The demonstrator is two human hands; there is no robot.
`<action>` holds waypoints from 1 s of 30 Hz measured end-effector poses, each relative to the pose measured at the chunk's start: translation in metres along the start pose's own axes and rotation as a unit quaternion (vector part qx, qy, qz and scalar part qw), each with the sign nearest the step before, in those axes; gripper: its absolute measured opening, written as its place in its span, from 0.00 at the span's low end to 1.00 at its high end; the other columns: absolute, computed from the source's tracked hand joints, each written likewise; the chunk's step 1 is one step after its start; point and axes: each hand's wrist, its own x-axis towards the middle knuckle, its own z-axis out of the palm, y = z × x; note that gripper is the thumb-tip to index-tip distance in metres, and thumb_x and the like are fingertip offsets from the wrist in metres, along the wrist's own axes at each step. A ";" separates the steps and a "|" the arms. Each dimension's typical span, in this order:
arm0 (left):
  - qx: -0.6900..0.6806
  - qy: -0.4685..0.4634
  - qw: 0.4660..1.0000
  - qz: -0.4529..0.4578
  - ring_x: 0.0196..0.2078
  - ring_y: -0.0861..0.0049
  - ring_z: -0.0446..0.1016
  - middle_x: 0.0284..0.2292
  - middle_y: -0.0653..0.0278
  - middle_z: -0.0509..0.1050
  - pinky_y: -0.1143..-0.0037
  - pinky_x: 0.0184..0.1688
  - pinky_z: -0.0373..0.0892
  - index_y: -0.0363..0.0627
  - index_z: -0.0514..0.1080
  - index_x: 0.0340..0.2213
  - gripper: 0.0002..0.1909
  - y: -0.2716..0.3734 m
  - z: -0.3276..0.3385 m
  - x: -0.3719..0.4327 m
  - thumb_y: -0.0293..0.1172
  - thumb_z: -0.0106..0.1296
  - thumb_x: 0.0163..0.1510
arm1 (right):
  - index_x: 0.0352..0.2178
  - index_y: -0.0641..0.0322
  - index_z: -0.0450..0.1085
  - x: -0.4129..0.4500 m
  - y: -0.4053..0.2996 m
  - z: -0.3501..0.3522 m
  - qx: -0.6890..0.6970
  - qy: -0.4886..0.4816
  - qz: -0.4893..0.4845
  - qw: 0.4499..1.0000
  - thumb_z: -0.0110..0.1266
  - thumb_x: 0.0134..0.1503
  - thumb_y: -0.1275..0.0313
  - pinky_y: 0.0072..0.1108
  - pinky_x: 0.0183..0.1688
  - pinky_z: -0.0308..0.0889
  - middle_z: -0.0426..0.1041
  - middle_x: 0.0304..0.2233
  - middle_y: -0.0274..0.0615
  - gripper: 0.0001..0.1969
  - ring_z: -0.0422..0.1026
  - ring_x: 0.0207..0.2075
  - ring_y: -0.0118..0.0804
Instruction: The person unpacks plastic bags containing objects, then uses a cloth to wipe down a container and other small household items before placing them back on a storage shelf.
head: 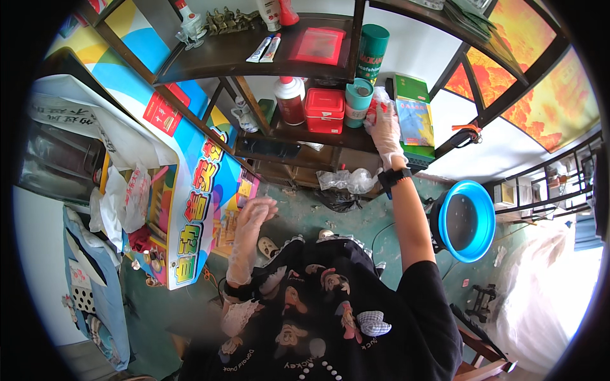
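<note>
My right hand [387, 126], in a clear plastic glove, reaches to the dark wooden shelf [350, 139]. Its fingers grip a crumpled red-and-white plastic packet [374, 110]. Left of the packet stands a turquoise can [359, 100], followed by a red tin box [325, 109] and a white-and-dark-red bottle [289, 102]. Right of my hand, a colourful printed booklet [415, 123] leans on a green box [412, 88]. A tall green canister [372, 50] rises behind. My left hand [255, 212], also gloved, hovers before my body with loosely bent fingers and nothing visible in it.
Higher up, another shelf board [224, 66] carries toothpaste tubes [264, 48] and a red packet [319, 45]. A brightly printed cabinet [190, 214] stands at left. At right is a blue basin [491, 221]. Clear plastic bags [355, 181] lie low under the shelf.
</note>
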 end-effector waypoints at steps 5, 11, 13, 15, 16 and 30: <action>-0.022 0.059 0.998 0.002 0.42 0.76 0.70 0.38 0.63 0.70 0.78 0.46 0.63 0.41 0.67 0.38 0.10 -0.005 -0.024 -0.005 0.30 0.42 0.57 | 0.41 0.62 0.64 -0.033 -0.017 -0.059 0.115 0.114 -0.055 0.985 0.56 0.46 0.71 0.34 0.41 0.64 0.65 0.43 0.54 0.19 0.67 0.38 0.53; -0.015 0.110 0.994 -0.022 0.41 0.77 0.70 0.38 0.65 0.71 0.78 0.46 0.64 0.42 0.68 0.38 0.10 -0.007 -0.037 -0.007 0.31 0.42 0.57 | 0.30 0.58 0.68 -0.094 -0.026 -0.060 0.172 0.033 -0.057 0.983 0.56 0.45 0.76 0.30 0.32 0.65 0.70 0.24 0.41 0.08 0.69 0.29 0.44; -0.030 0.087 0.996 -0.019 0.40 0.78 0.70 0.38 0.65 0.71 0.79 0.44 0.64 0.42 0.68 0.38 0.09 -0.016 -0.047 -0.003 0.31 0.42 0.57 | 0.32 0.58 0.68 -0.085 -0.042 -0.057 0.184 0.013 -0.063 0.981 0.56 0.45 0.75 0.30 0.34 0.65 0.70 0.28 0.42 0.09 0.69 0.31 0.45; -0.029 0.091 0.995 -0.017 0.40 0.78 0.70 0.37 0.65 0.71 0.79 0.44 0.64 0.42 0.68 0.37 0.09 -0.012 -0.045 -0.004 0.31 0.42 0.57 | 0.35 0.59 0.68 -0.061 -0.066 -0.057 0.229 -0.001 -0.052 0.972 0.56 0.46 0.73 0.30 0.36 0.66 0.69 0.33 0.42 0.12 0.69 0.34 0.46; -0.024 0.093 0.995 -0.016 0.40 0.78 0.70 0.37 0.65 0.71 0.79 0.44 0.64 0.42 0.68 0.37 0.09 -0.007 -0.044 -0.006 0.30 0.43 0.57 | 0.37 0.59 0.67 -0.046 -0.081 -0.060 0.216 -0.006 -0.073 0.974 0.57 0.45 0.71 0.30 0.36 0.67 0.68 0.35 0.44 0.14 0.69 0.36 0.46; -0.017 0.153 0.988 0.002 0.38 0.80 0.69 0.35 0.67 0.70 0.80 0.43 0.63 0.41 0.69 0.36 0.09 0.011 -0.056 -0.018 0.29 0.41 0.56 | 0.33 0.60 0.61 0.021 -0.125 0.014 -0.008 0.001 -0.108 0.994 0.59 0.43 0.57 0.31 0.27 0.69 0.62 0.33 0.45 0.22 0.70 0.32 0.44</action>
